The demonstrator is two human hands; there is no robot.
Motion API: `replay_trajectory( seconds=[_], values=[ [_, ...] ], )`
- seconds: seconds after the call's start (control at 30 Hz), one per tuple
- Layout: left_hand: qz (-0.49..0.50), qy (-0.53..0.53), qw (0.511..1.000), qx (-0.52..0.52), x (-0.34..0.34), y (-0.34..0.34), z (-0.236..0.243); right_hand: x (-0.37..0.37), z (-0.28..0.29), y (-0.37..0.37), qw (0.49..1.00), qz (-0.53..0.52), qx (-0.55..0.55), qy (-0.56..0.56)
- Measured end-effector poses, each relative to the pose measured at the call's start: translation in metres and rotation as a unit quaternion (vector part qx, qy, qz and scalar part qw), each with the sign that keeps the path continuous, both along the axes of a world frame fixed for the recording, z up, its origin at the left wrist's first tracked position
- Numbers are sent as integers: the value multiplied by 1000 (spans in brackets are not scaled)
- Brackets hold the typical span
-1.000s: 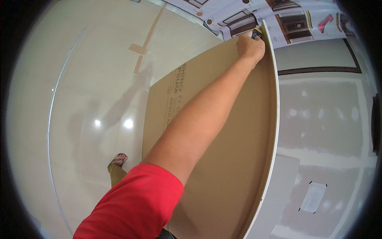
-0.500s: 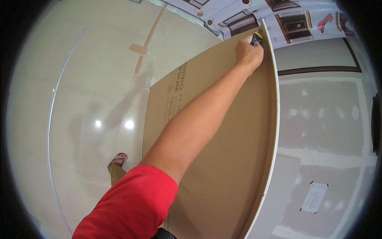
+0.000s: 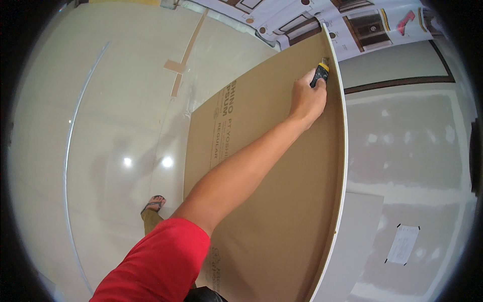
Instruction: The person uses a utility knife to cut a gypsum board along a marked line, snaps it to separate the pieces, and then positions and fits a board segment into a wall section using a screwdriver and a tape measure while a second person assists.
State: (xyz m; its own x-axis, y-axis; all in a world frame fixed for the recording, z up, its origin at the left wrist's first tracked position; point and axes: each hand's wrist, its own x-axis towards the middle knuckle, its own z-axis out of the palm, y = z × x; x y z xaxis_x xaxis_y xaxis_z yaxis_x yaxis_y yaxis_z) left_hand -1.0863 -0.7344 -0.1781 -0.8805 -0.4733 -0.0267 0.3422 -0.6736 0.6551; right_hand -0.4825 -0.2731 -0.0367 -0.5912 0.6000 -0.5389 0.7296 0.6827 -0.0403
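My left hand is closed around a black and yellow utility knife, with the thumb on its right side. The knife's short blade points away from me, close to the far right part of a large brown-paper-faced plasterboard sheet. Whether the blade touches the paper I cannot tell. Along the sheet's right side runs a crease with a narrow strip and a pale outer edge. My left arm, in a red sleeve, reaches across the sheet. My right hand does not show.
Glossy pale floor tiles lie to the left, with a long thin metal strip and brown tape-like pieces. A sandalled foot stands beside the sheet. A printed banner hangs beyond it; patched wall panels rise on the right.
My left hand and the utility knife have come back toward me along the sheet's right side. More of the blade now shows.
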Motion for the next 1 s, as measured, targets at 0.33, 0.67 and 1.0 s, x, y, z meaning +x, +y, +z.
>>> replay_trajectory(
  seconds=[0.33,0.67,1.0],
  values=[
    [-92,7,995,41,102,28,-2,31,-9,7,1000,0,-29,6],
    [-167,-75,969,167,282,61,-22,121,-55,91,975,149,-114,-121],
    [-278,-122,950,-79,420,130,61,99,-8,-49,958,152,-19,242]
  ],
)
